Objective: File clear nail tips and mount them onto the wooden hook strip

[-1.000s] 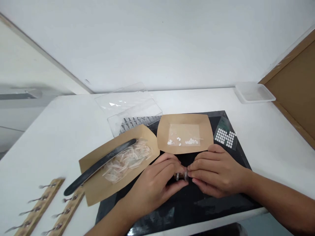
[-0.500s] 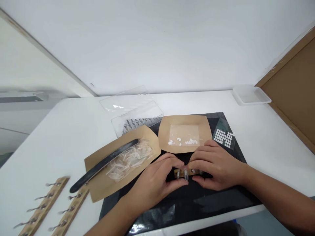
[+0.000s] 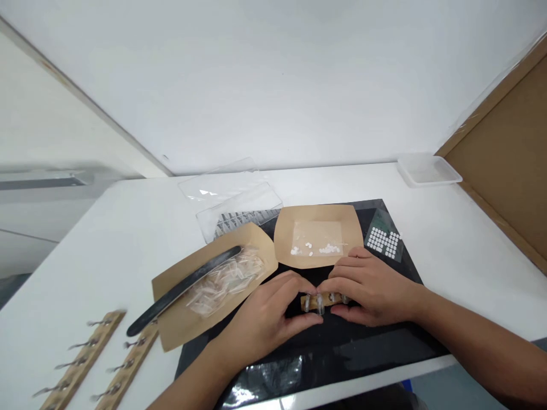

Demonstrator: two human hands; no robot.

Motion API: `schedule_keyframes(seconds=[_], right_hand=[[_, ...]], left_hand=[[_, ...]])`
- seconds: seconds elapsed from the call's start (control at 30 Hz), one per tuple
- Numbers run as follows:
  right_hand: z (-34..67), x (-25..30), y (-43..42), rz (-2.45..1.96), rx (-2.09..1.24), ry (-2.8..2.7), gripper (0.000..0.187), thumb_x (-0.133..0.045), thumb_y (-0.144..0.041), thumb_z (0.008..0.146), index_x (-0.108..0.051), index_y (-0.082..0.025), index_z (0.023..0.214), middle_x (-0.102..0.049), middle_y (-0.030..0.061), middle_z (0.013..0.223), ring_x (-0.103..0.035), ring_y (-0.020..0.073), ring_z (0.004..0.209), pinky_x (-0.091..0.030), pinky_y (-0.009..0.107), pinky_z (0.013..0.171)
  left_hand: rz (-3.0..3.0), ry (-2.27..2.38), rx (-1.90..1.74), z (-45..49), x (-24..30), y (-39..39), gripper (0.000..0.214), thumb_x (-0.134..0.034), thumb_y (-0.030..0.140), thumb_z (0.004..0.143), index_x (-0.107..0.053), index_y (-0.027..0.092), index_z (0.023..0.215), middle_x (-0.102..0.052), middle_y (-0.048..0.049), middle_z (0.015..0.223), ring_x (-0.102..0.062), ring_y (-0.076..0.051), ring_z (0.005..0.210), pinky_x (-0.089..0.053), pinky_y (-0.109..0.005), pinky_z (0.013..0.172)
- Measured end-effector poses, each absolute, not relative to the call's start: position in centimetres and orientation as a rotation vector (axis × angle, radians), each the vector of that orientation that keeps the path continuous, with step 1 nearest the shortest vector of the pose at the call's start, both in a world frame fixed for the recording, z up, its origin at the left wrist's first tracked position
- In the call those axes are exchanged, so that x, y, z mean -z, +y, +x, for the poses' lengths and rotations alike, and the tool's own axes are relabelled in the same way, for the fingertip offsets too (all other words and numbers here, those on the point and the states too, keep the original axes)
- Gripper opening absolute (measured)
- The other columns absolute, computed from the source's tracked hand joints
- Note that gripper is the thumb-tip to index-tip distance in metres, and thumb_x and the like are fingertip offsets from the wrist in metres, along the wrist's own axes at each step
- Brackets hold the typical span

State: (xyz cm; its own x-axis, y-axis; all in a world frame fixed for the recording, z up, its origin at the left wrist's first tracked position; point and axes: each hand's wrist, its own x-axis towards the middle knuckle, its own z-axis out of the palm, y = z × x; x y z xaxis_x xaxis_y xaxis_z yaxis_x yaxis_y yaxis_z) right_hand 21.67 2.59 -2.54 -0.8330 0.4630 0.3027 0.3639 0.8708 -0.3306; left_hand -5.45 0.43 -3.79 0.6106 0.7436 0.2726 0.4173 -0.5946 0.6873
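Observation:
A short wooden strip point(image 3: 326, 299) bearing several clear nail tips lies on the black mat point(image 3: 342, 347) between my hands. My left hand point(image 3: 277, 304) pinches a clear nail tip point(image 3: 320, 305) near the strip's left part, thumb at its lower end and index finger at its upper end. Around the strip's right part, my right hand point(image 3: 365, 290) is closed, thumb below and fingers above, partly covering the tips there. Both index fingertips nearly meet above the strip. Just beyond my hands, a brown paper tray point(image 3: 285, 233) holds small white oval pieces point(image 3: 330, 249) on a clear sheet.
Left of my hands, another brown tray point(image 3: 171, 330) holds loose clear nail tips point(image 3: 226, 285) and a black nail file point(image 3: 183, 287). Wooden strips point(image 3: 77, 367) with metal holders stand at left. A dotted adhesive sheet point(image 3: 383, 242), clear box point(image 3: 239, 205) and plastic container point(image 3: 429, 171) lie farther back.
The view has shifted slightly. My hands keep their grip at the strip, with the right index finger now a little nearer the left fingertips.

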Motion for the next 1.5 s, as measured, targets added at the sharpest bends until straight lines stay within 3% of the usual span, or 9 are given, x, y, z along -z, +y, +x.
schedule_keyframes(seconds=[0.8, 1.13, 1.5], right_hand=[[21.47, 2.56, 2.50, -0.616, -0.270, -2.693, 0.025, -0.065, -0.029, 0.102, -0.061, -0.022, 0.126, -0.073, -0.0009, 0.097, -0.064, 0.0164, 0.090, -0.033, 0.035, 0.085], [21.54, 2.44, 2.50, -0.561, -0.355, -2.671, 0.016, -0.064, -0.033, 0.106, -0.064, -0.023, 0.119, -0.075, 0.0003, 0.109, -0.065, 0.0167, 0.099, -0.034, 0.036, 0.089], [21.15, 2.45, 2.18, -0.469, -0.286, -2.576, 0.017, -0.066, -0.031, 0.106, -0.070, -0.019, 0.116, -0.077, 0.0026, 0.106, -0.068, 0.0152, 0.100, -0.039, 0.034, 0.087]], left_hand=[[2.156, 0.921, -0.715, -5.34, 3.40, 0.40, 0.024, -0.079, 0.032, 0.096, -0.065, 0.022, 0.112, -0.073, -0.0032, 0.106, -0.070, -0.016, 0.086, -0.058, -0.025, 0.068], [2.166, 0.879, -0.706, -5.34, 3.73, 0.65, 0.024, -0.079, 0.028, 0.096, -0.065, 0.024, 0.115, -0.073, -0.0030, 0.110, -0.069, -0.019, 0.103, -0.058, -0.031, 0.086], [2.203, 0.823, -0.751, -5.35, 4.14, 0.59, 0.023, -0.076, 0.026, 0.098, -0.062, 0.023, 0.115, -0.073, -0.0037, 0.110, -0.067, -0.020, 0.107, -0.057, -0.033, 0.089]])
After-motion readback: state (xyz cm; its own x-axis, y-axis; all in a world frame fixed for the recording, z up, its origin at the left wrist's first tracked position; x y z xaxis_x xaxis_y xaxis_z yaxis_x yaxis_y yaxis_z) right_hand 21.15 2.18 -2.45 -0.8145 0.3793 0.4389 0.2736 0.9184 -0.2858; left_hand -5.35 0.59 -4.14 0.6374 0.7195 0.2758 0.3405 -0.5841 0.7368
